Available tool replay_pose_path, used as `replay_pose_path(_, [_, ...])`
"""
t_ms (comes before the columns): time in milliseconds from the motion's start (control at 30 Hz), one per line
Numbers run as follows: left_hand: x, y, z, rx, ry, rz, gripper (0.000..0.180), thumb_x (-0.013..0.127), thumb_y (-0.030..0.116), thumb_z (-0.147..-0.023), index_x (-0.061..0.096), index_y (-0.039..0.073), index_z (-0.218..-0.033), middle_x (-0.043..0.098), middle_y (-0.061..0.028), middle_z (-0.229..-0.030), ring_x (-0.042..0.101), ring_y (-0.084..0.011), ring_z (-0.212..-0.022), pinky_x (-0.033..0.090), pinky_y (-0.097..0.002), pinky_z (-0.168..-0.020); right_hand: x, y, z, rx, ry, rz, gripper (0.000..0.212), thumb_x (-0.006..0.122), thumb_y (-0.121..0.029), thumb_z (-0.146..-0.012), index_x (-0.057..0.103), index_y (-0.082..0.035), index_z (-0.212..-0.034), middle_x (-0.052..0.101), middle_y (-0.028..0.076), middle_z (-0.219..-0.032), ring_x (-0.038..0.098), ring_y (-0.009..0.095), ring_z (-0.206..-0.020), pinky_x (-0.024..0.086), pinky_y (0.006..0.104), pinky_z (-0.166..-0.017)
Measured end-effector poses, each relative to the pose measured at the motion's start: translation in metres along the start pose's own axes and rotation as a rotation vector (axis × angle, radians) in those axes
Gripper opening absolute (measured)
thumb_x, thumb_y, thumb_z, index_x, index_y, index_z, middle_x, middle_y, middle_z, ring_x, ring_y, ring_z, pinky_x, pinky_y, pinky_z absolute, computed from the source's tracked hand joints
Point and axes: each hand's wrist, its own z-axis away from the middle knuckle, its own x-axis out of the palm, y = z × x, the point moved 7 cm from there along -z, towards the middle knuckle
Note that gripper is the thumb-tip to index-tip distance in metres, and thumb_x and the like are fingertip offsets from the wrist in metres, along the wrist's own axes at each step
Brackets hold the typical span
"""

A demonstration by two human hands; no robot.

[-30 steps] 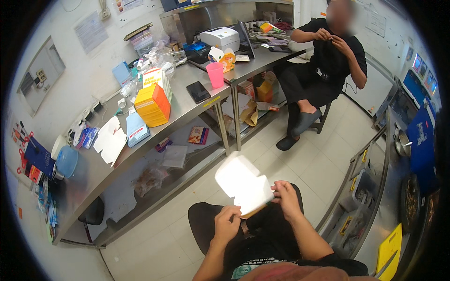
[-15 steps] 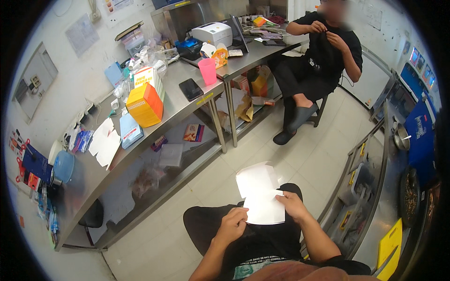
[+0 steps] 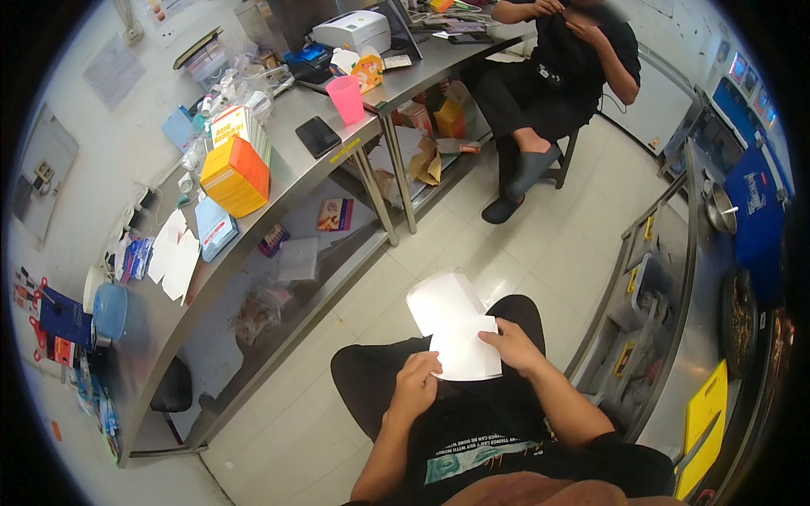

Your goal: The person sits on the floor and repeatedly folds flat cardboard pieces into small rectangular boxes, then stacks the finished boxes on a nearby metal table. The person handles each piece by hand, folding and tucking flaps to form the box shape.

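Observation:
Over my lap I hold a white folding-carton blank, plain on the side facing up and creased across, with its far panel sticking out past my knees. My left hand pinches its near left edge with curled fingers. The right edge is gripped by my right hand, thumb on top and fingers mostly hidden underneath. Similar white cut card lies on the steel counter at the left, beside a light blue box and a stack of orange-and-white cartons.
The steel counter also bears a phone, a pink cup and a white printer. Another person sits ahead, handling something dark. At right, a shelf unit holds a yellow board with a knife.
The whole view has shifted, so the surroundings sit higher and further left. Both hands keep hold of the carton blank, whose folds look much the same.

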Motion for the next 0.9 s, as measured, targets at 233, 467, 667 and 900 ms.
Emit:
replay_pose_path(233, [0.012,0.007,-0.016,0.063,-0.104,-0.065,0.033,0.053,-0.014,-0.073,0.071,0.003,-0.096,0.073,-0.0147,-0.105,0.066,-0.0384,-0.116,0.051,-0.0458,-0.102,-0.01,-0.012,0.014,-0.066,0.048,-0.058,0.035,0.064,-0.01,-0.098,0.064,0.008,-0.128,0.075,0.018,-0.116,0.072,0.023,-0.103,0.057,0.0371,-0.093])
replay_pose_path(467, [0.062,0.015,-0.025,0.095,-0.2,-0.105,0.017,0.058,-0.012,-0.079,0.063,0.002,-0.088,0.068,-0.017,-0.097,0.066,-0.0418,-0.107,0.051,-0.0508,-0.098,-0.053,0.016,0.045,0.217,0.074,-0.053,0.04,0.065,-0.02,-0.1,0.055,0.005,-0.129,0.068,0.015,-0.108,0.07,0.021,-0.085,0.062,0.0348,-0.066])
replay_pose_path(667, [0.119,0.076,-0.046,0.285,-0.435,-0.133,0.024,0.062,-0.008,-0.081,0.067,0.004,-0.1,0.067,-0.0164,-0.113,0.059,-0.0435,-0.118,0.047,-0.0505,-0.103,-0.118,0.037,0.117,0.116,0.434,-0.338,0.036,0.063,-0.021,-0.1,0.058,0.008,-0.121,0.068,0.017,-0.1,0.069,0.023,-0.073,0.06,0.0343,-0.053])
replay_pose_path(900, [0.185,0.178,-0.04,0.407,-0.659,-0.365,0.044,0.079,0.007,-0.078,0.071,0.006,-0.121,0.062,-0.0137,-0.126,0.052,-0.0412,-0.122,0.042,-0.0474,-0.102,-0.159,-0.004,0.207,0.003,0.652,-0.214,0.03,0.057,-0.024,-0.107,0.067,0.004,-0.102,0.067,0.015,-0.075,0.067,0.02,-0.069,0.054,0.0372,-0.056])
